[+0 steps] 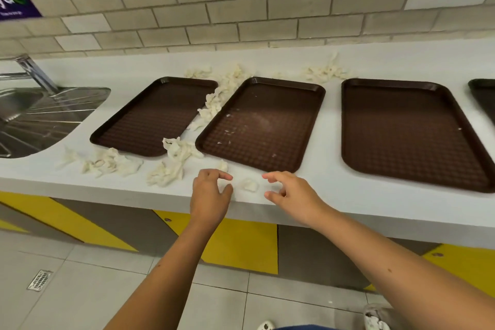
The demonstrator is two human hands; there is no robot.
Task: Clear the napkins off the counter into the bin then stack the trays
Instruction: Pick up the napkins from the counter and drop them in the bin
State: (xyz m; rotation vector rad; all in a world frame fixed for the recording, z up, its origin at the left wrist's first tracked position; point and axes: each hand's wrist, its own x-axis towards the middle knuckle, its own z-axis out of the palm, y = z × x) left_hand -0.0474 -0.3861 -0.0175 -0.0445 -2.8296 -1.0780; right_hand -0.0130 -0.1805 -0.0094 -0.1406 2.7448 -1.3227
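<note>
Three brown trays lie flat on the white counter: a left tray, a middle tray with crumbs on it, and a right tray. A fourth tray shows at the right edge. Crumpled white napkins are scattered about: a heap by the front edge, another heap further left, a strip between the left and middle trays, and a bunch at the back. A small napkin ball lies between my left hand and my right hand. Both hands hover with loosely curled fingers and hold nothing.
A steel sink with a drainer and a tap sits at the counter's left end. A tiled wall backs the counter. Below are yellow and grey cupboard fronts, a tiled floor and a floor drain. No bin is in view.
</note>
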